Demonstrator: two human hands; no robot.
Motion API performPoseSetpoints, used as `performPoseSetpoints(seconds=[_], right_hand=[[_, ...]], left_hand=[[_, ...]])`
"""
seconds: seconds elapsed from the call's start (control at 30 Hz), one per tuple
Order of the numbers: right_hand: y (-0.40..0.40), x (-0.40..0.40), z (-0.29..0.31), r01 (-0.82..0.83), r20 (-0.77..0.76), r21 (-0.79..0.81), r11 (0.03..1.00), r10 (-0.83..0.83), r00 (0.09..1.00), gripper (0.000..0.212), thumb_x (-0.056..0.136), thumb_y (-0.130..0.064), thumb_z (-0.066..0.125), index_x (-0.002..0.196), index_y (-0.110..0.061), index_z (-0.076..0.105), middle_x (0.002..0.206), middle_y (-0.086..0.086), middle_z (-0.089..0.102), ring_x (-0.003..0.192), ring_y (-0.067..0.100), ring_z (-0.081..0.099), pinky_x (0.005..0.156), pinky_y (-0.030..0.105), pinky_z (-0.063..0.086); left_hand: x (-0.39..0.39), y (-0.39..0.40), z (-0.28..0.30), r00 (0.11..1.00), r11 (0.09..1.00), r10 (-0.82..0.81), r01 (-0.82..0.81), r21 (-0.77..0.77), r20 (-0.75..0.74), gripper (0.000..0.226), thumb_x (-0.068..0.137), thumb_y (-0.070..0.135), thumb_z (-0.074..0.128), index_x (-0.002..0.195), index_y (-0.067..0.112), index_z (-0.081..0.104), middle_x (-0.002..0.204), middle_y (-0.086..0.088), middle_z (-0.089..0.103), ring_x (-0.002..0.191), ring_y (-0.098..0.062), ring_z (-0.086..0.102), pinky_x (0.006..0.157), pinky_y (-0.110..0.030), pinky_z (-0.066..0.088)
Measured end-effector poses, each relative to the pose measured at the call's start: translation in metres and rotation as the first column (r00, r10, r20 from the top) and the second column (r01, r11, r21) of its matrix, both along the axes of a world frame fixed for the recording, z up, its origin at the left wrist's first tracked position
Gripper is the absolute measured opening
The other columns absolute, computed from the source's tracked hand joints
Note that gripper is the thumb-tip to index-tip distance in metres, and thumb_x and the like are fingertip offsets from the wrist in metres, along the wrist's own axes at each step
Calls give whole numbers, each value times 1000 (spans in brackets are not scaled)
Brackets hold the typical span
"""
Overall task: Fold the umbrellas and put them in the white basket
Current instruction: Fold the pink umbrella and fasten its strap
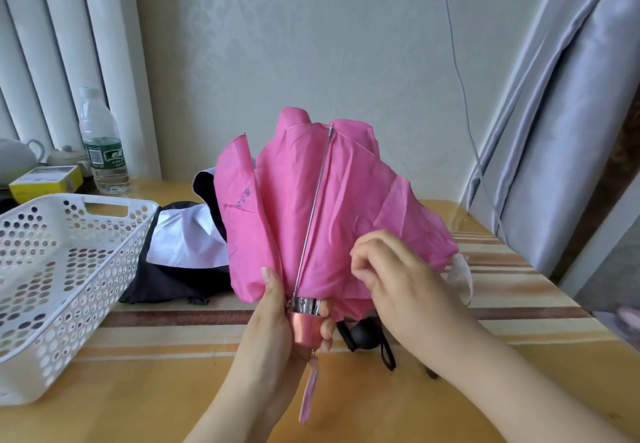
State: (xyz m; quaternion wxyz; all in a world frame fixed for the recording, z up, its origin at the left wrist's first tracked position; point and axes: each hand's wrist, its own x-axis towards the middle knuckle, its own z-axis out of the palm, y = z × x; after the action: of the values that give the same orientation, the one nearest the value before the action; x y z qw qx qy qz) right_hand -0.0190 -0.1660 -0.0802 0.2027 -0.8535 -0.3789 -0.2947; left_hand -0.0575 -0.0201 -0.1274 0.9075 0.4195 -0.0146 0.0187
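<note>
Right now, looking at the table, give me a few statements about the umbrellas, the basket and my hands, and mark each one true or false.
1. The left hand grips the handle of the pink umbrella. True.
2. The pink umbrella lies inside the white basket. False: it is held up above the table; no umbrella is in the basket.
3. The right hand pinches the pink fabric. True.
4. The black and white umbrella lies on the table right of the basket. True.
5. The water bottle lies on its side. False: it stands upright behind the basket.
</note>
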Motion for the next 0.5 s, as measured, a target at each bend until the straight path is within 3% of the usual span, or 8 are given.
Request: performPoseSetpoints(seconds=[0.1,0.17,0.23,0.3,0.4,0.5], right_hand=[[2,-8,5,-45,37,-50,998,47,998,3,90,-21,46,90,-19,48,97,-7,52,91,13,52,83,28,42],[10,-12,3,-81,85,-163,983,96,992,12,90,-25,50,101,-22,54,102,-6,52,91,15,52,84,27,44],[16,-9,4,-84,113,-256,963,116,987,21,89,-28,49,106,-24,62,108,-6,55,94,16,52,81,30,49],[19,-2,10,-126,52,-315,941,149,987,27,89,-31,46,104,-25,67,112,-8,55,96,17,51,75,33,55],[16,7,23,-239,-113,-411,880,211,971,20,91,-30,52,105,-26,65,115,-14,48,96,7,35,73,39,55],[17,11,33,-294,-207,-452,842,222,953,18,89,-22,65,107,-27,63,114,-17,43,93,5,28,75,41,53]], left_hand=[[2,1,-3,999,999,25,-25,26,-23,72,86,60,30,76,0,67,57,-13,51,43,-18,47,38,-26,40],[3,-1,-5,999,995,31,-29,95,-19,73,86,62,28,71,7,73,58,-16,54,46,-21,49,45,-30,39],[2,-1,-7,999,985,38,-37,169,1,74,85,64,27,81,6,72,62,-20,57,49,-25,51,51,-34,37],[2,-1,-8,998,967,63,-67,244,25,74,83,67,26,86,8,71,65,-24,60,51,-28,54,55,-39,39],[2,-2,-7,995,946,83,-97,310,59,76,79,72,23,71,16,73,63,-24,61,54,-32,55,59,-47,37],[1,-3,-5,996,947,78,-90,308,51,75,79,72,22,65,18,72,60,-22,60,52,-31,54,53,-42,37]])
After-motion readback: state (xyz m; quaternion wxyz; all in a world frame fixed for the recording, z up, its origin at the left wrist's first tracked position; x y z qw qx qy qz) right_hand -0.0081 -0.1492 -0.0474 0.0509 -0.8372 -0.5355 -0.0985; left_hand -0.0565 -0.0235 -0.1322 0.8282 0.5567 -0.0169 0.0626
